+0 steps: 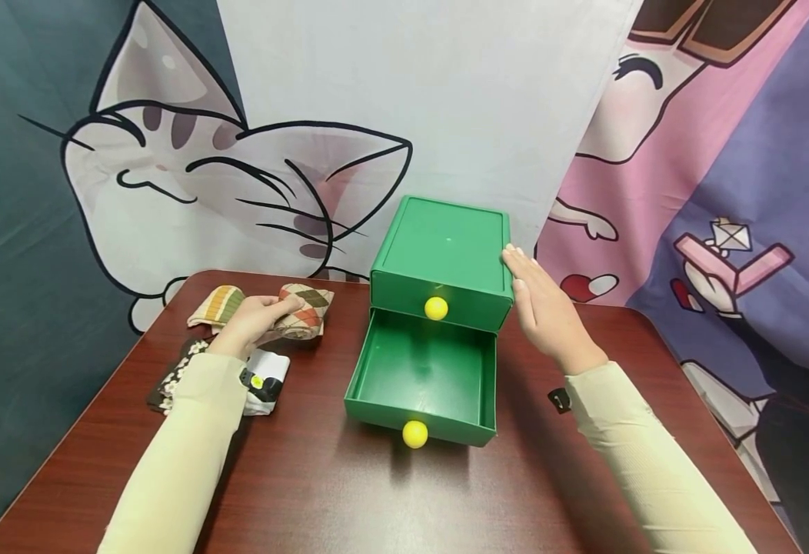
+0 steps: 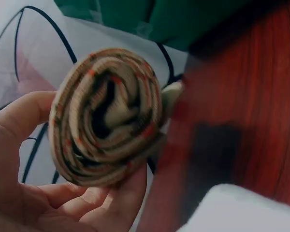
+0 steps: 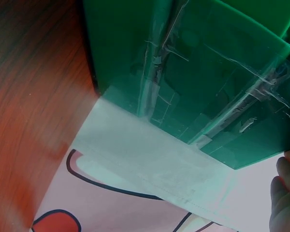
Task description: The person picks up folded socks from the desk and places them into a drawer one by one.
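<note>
My left hand (image 1: 254, 322) grips a rolled pair of argyle socks (image 1: 311, 308) in beige, brown and orange. In the left wrist view, the thumb and fingers curl round the sock roll (image 2: 106, 121), whose spiral end faces the camera. My right hand (image 1: 550, 317), fingers straight, rests against the right side of a green two-drawer box (image 1: 446, 246). Its lower drawer (image 1: 421, 377) is pulled out with nothing inside, while the upper one is closed. Each drawer has a yellow ball knob (image 1: 435, 308). The right wrist view shows the box's taped side (image 3: 193, 87) and a few fingertips (image 3: 287, 174).
Left of the box lie striped socks (image 1: 219, 306), a dark sock with white flowers (image 1: 176, 381) and white-and-black socks (image 1: 266, 381), partly behind my left arm. A small black item (image 1: 560, 399) sits near my right wrist. Cartoon-printed cloth hangs behind the wooden table (image 1: 307, 492).
</note>
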Demonstrator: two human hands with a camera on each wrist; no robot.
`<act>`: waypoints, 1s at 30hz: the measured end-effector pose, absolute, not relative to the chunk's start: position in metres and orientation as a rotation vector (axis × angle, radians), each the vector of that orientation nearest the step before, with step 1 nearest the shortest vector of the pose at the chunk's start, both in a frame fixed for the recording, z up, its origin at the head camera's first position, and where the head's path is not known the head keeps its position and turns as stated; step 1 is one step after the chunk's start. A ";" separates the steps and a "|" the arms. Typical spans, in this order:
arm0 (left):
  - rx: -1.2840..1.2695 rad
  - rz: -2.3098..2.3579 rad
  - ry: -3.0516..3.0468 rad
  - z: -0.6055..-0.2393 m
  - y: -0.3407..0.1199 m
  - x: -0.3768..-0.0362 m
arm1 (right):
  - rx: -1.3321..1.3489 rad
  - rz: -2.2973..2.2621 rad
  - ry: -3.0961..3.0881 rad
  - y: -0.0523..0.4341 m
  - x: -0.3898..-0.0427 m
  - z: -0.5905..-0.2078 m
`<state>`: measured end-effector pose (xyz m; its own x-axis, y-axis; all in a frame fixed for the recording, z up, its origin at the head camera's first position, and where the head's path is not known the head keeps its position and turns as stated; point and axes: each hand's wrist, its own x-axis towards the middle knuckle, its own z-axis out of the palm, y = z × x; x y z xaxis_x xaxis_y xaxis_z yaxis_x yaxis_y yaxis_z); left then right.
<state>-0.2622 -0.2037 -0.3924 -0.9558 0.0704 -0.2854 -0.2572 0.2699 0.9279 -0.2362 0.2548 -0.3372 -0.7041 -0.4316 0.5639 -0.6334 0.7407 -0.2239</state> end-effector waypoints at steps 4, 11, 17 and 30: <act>-0.157 1.782 2.252 -0.387 -0.202 -0.256 | 0.805 0.560 -2.451 0.255 -0.236 -0.338; -0.083 1.919 2.190 -0.377 -0.195 -0.246 | 0.804 0.559 -2.454 0.256 -0.237 -0.339; -0.007 2.002 2.120 -0.363 -0.186 -0.236 | 0.811 0.555 -2.455 0.256 -0.236 -0.337; 0.205 1.968 2.172 -0.321 -0.165 -0.201 | 0.819 0.496 -2.494 0.258 -0.236 -0.331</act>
<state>-0.2015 -0.1653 -0.3206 -0.9698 0.2374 -0.0565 -0.0329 0.1021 0.9942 -0.2356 0.2580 -0.3311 -0.7136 -0.4572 0.5308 -0.6254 0.7572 -0.1887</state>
